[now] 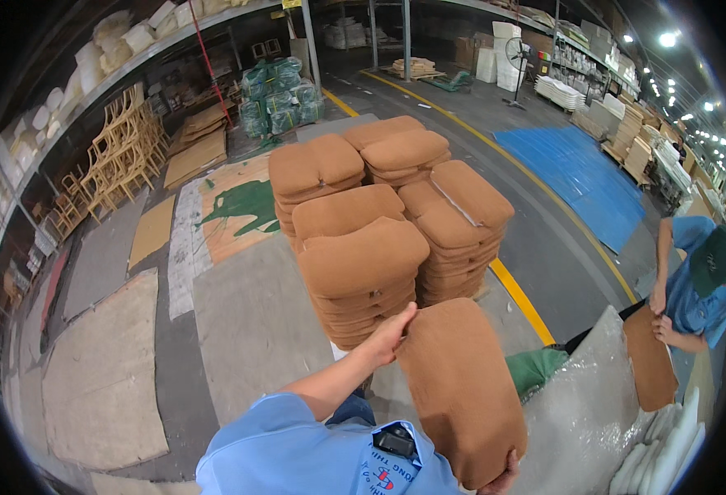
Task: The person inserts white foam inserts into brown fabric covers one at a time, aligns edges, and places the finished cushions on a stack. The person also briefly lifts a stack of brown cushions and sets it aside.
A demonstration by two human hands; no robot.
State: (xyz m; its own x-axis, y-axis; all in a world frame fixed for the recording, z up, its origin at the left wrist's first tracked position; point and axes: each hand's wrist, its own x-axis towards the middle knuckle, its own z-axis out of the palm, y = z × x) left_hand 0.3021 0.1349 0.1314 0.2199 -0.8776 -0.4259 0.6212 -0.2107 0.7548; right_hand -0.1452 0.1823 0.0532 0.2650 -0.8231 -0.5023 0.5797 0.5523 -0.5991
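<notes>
From where I stood, the near stack (363,260) of brown padding was the thing to watch. The held cushion (462,388) hung just right of it, toward the wearer's body. The left hand (389,337) grasped its upper left corner, right beside the near stack; the right hand (501,474) clutched its lower end, further off on that stack's right.

With hands at opposite ends, the middle looked liable to sag, and a loose corner grip could have let it twist free. A swing leftward might have bumped the near stack, whose uneven top layers seemed ready to slide. Swung rightward, it might have snagged the clear plastic sheeting (585,396), well right of that stack.

As for writing, the blue shirt (297,445), on the body side of the near stack, bore dark lettering around a red emblem. A co-worker's green cap (711,260), far right of the stack, had a pale mark too small to read.
</notes>
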